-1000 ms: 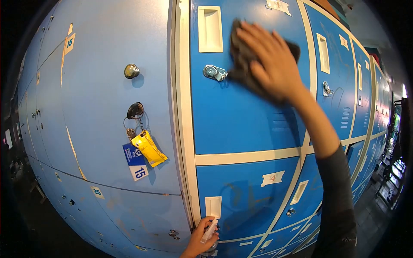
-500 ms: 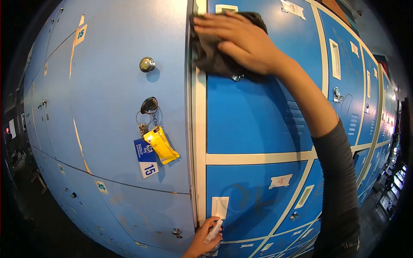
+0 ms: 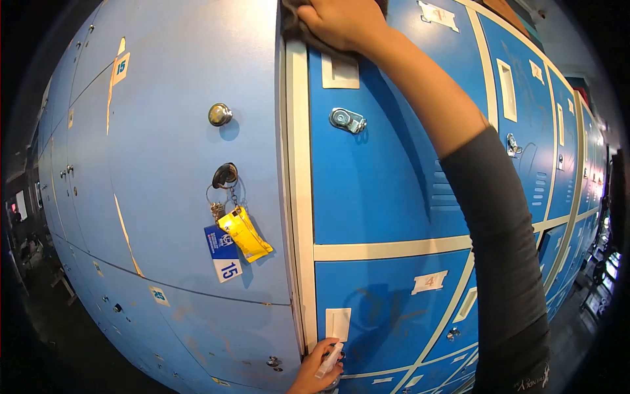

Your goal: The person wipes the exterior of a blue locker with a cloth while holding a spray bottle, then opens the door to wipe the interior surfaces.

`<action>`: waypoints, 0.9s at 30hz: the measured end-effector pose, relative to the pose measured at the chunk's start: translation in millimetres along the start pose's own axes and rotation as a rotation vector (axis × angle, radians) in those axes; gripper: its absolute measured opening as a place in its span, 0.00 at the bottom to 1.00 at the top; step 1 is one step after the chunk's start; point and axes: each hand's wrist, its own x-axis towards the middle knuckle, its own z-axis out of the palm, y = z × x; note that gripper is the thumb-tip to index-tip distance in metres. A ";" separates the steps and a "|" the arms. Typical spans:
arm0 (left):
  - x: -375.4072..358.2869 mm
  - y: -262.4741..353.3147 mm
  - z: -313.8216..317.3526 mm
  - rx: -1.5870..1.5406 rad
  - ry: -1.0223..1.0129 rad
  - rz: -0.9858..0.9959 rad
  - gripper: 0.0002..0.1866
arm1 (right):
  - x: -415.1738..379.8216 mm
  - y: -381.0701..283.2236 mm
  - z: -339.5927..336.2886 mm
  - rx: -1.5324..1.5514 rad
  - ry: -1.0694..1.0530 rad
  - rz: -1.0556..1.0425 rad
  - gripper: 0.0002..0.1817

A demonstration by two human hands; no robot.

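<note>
My right hand (image 3: 344, 21) presses a dark cloth (image 3: 303, 31) against the top of a blue locker door (image 3: 374, 184), near the cream frame strip. Part of the hand and cloth is cut off by the upper edge of the view. Below the hand are a white recessed handle (image 3: 340, 72) and a metal latch (image 3: 348, 121) on that door. At the bottom, my left hand (image 3: 316, 371) is wrapped around a spray bottle (image 3: 330, 361) with a clear-white trigger head. It is close to the white handle (image 3: 338, 324) of the locker marked 4; the bottle's body is mostly hidden.
A paler blue locker door (image 3: 177, 197) at left carries a round knob (image 3: 220, 115) and a lock with keys, a yellow pouch (image 3: 247, 234) and a blue-white tag marked 15 (image 3: 223, 253). More blue lockers recede to the right; one door (image 3: 553, 244) stands ajar.
My right hand has moved upward with the cloth, uncovering the latch and upper handle. My left hand still holds the spray bottle low down. The view has shifted slightly.
</note>
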 end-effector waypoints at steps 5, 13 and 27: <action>1.5 1.4 2.8 -0.010 0.014 -0.077 0.33 | 27.5 14.4 1.5 -0.114 -0.017 0.107 0.33; 1.0 -0.4 3.3 0.021 0.022 0.045 0.31 | -11.0 68.8 -36.1 -0.467 -0.021 0.180 0.31; -1.5 -15.3 4.0 -0.248 -0.071 -0.135 0.32 | -118.7 151.4 -103.2 -0.159 -0.107 0.326 0.32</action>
